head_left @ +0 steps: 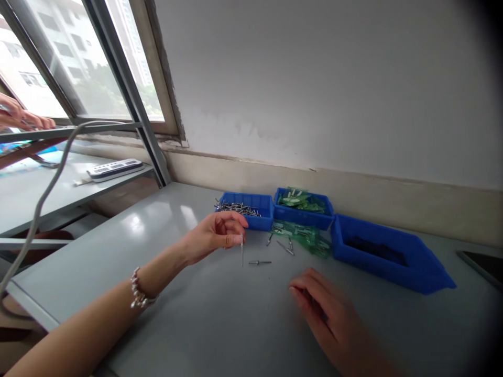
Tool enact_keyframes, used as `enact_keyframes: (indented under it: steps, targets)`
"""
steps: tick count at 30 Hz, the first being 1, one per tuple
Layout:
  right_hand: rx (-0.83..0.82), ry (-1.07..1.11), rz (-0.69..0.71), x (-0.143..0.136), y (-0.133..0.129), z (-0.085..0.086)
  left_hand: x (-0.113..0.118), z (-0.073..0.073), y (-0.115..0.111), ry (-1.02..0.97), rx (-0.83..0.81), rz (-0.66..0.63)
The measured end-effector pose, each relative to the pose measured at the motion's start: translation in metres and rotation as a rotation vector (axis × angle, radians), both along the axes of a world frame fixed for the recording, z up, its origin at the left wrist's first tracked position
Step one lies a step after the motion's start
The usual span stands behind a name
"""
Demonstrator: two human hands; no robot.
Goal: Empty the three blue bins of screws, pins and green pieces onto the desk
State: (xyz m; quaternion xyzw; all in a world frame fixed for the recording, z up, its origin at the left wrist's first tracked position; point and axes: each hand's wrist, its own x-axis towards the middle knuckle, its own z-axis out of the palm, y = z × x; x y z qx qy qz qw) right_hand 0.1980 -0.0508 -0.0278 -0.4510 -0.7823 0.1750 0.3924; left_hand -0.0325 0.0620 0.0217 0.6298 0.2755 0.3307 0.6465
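My left hand (220,233) pinches a blind rivet (242,252) between thumb and fingertips, its thin pin hanging down above the table. Lying below and to the right is a single rivet (260,262), with a few more rivets (285,248) beside it. Slightly blurred, my right hand (328,314) is curled low over the table at the right; its fingers are closed, and whatever they hold, if anything, is hidden. Behind my left hand stands a blue bin (264,209) filled with loose rivets (239,209).
Another blue bin (324,217) holds green-tinted packets (298,200); more green packets (310,238) lie before it. A longer blue bin (416,272) with dark contents stands right. A dark flat object (481,267) lies far right. At left are a power strip (116,169) and another person's hand (23,115).
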Motion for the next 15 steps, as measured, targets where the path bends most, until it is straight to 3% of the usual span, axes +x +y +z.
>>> enact_keyframes:
  steps: [2,5,9,15]
  targets:
    - [-0.007,-0.002,-0.002,0.000,-0.001,0.000,0.002,0.001,-0.004,0.039,0.101,0.056]
    - [-0.020,-0.002,-0.002,0.000,-0.002,-0.001,0.005,0.003,-0.012,0.160,0.391,0.160]
    - [-0.044,-0.008,0.009,0.000,-0.001,-0.001,0.008,0.002,-0.019,0.290,0.708,0.201]
    - [-0.036,-0.012,0.003,0.000,0.000,-0.001,0.007,-0.001,-0.019,0.321,0.868,0.180]
